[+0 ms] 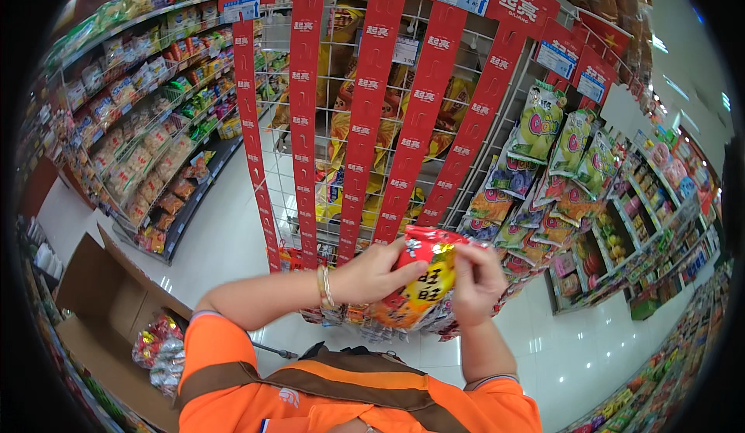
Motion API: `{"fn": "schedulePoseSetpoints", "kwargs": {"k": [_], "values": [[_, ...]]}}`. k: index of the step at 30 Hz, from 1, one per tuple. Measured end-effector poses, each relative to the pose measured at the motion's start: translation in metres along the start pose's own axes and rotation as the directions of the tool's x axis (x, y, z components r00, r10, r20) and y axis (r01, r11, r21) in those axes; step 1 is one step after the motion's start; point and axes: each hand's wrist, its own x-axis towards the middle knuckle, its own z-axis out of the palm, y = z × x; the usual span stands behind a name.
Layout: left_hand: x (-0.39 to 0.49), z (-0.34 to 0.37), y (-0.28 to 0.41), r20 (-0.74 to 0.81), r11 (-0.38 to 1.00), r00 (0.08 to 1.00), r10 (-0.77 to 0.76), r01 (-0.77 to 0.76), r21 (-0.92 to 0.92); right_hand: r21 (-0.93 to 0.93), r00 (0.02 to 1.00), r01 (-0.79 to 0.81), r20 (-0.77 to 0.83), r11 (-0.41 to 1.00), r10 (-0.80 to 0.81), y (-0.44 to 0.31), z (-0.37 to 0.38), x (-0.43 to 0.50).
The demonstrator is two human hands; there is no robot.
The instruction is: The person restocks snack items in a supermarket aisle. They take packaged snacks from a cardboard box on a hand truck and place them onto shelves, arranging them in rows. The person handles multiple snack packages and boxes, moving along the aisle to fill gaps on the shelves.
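A red and yellow snack bag (pixel 428 284) is held up in front of my chest, tilted. My left hand (pixel 389 273) grips its left side, thumb across the front; a bracelet is on that wrist. My right hand (pixel 478 281) pinches the bag's upper right edge. Behind the bag stands a white wire rack (pixel 326 101) with red hanging strips (pixel 364 107) that have hook slots and price tags on top. More bags hang low on the rack, partly hidden by my hands and the held bag.
At the lower left an open cardboard box (pixel 105 334) holds several snack bags (pixel 160 345). Jelly candy bags (pixel 535 124) hang on the rack's right side. Stocked shelves (pixel 145 124) line the left, with more shelving (pixel 634 217) at the right, across a shiny tiled floor (pixel 559 345).
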Motion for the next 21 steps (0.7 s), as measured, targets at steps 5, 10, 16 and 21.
{"fn": "schedulePoseSetpoints", "kwargs": {"k": [5, 10, 16, 21], "values": [[0.062, -0.038, 0.044, -0.191, 0.928, 0.911, 0.366, -0.343, 0.142, 0.004, 0.986, 0.168, 0.015, 0.986, -0.168, -0.003, -0.054, 0.08], [0.122, -0.115, 0.085, -0.637, 0.849, 0.562, 0.527, -0.309, 0.429, -0.046, 0.92, 0.388, 0.089, 0.921, -0.383, -0.024, -0.059, 0.158], [0.152, -0.148, 0.105, -0.615, 0.837, 0.568, 0.547, -0.361, 0.411, 0.103, 0.92, 0.385, 0.037, 0.917, -0.391, -0.033, -0.015, 0.223], [0.156, -0.155, 0.101, -0.587, 0.82, 0.577, 0.568, -0.459, 0.342, 0.088, 0.926, 0.37, 0.049, 0.925, -0.375, -0.025, 0.005, 0.246]]}}
